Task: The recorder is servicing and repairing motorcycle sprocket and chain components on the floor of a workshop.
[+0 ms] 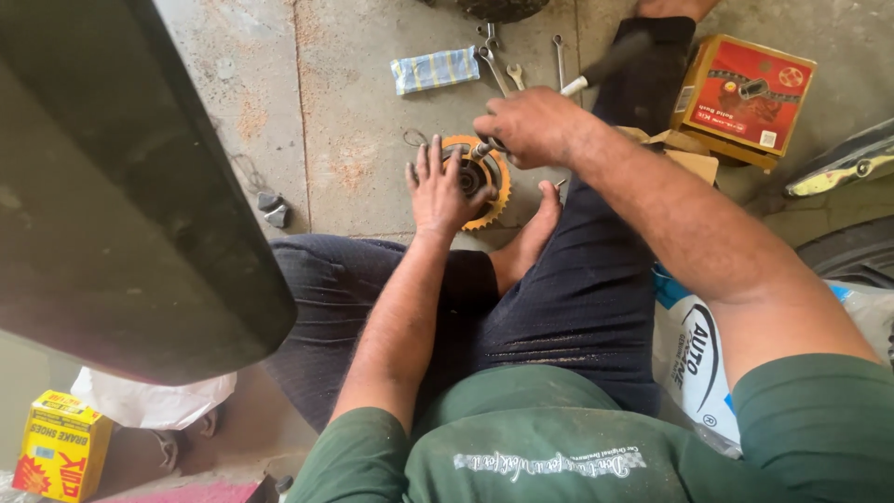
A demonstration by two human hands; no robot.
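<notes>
Golden sprocket [496, 207] under flat, spread left hand [442, 191]; right hand [529, 126] clenched on tool [596, 73]

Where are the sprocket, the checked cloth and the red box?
sprocket [500, 200]: head view, on its toothed golden rim, right side.
checked cloth [434, 70]: head view, middle of the folded cloth.
red box [752, 93]: head view, centre of its top face.

Sprocket [494, 191] on floor [354, 140] before foot [531, 237]; spanners [507, 65] beyond.
</notes>
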